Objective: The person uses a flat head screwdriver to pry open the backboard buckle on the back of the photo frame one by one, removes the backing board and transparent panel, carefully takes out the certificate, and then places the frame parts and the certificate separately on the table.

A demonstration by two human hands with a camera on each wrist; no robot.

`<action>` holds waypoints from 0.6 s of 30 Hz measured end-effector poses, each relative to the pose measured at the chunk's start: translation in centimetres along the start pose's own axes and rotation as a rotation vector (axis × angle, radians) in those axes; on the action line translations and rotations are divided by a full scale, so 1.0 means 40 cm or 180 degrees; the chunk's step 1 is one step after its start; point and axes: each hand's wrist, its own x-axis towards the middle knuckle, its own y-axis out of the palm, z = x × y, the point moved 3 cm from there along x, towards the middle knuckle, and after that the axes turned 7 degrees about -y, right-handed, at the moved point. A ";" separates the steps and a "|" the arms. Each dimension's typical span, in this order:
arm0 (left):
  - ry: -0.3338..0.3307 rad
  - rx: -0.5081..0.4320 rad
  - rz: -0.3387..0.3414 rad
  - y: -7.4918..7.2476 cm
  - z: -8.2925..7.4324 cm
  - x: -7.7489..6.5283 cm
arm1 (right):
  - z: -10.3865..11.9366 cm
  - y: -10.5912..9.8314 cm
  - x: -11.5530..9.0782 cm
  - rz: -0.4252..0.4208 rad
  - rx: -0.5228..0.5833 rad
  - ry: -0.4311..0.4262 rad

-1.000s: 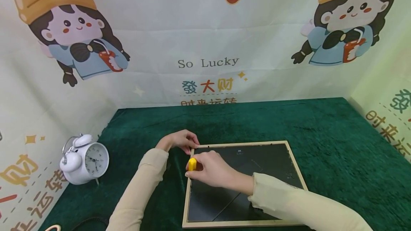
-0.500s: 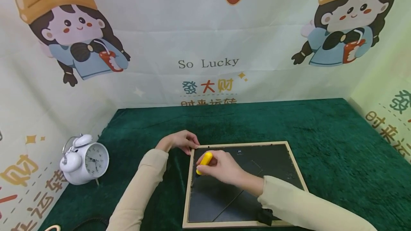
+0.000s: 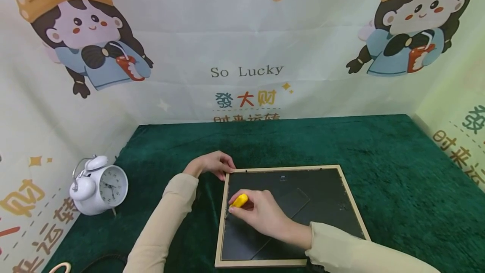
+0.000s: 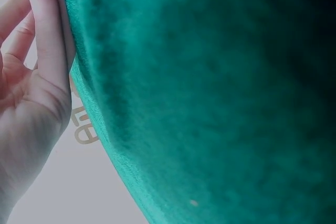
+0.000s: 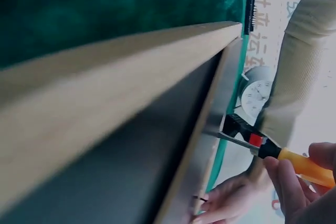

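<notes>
A picture frame (image 3: pixel 219 239) with a light wood rim lies face down, its black backing board (image 3: pixel 329 197) showing. My left hand (image 3: pixel 214 164) holds the frame's far left corner between thumb and fingers. My right hand (image 3: pixel 265 214) grips a screwdriver (image 3: pixel 240 200) by its yellow handle, tilted over the left side of the frame. In the right wrist view, the metal shaft of the screwdriver (image 5: pixel 307 170) reaches to the inner edge of the rim. A small dark tab (image 5: pixel 200 199) sticks out of the rim near the left hand. In the left wrist view, the held corner is hidden.
A white twin-bell alarm clock (image 3: pixel 113 185) stands at the left on the green cloth (image 3: pixel 379 155). A loop-shaped light handle (image 3: pixel 60 268) and a dark cord (image 3: pixel 104 259) show at the lower left. Printed fabric walls (image 3: pixel 242 45) enclose the table's back and sides.
My right hand has shifted slightly right and nearer me, and the screwdriver handle has gone from nearly upright to leaning over. The left hand stays at the corner.
</notes>
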 end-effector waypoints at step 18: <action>0.0017 0.0028 -0.0008 0.000 -0.002 -0.001 | 0.055 0.029 0.095 0.0496 -0.0813 -0.0238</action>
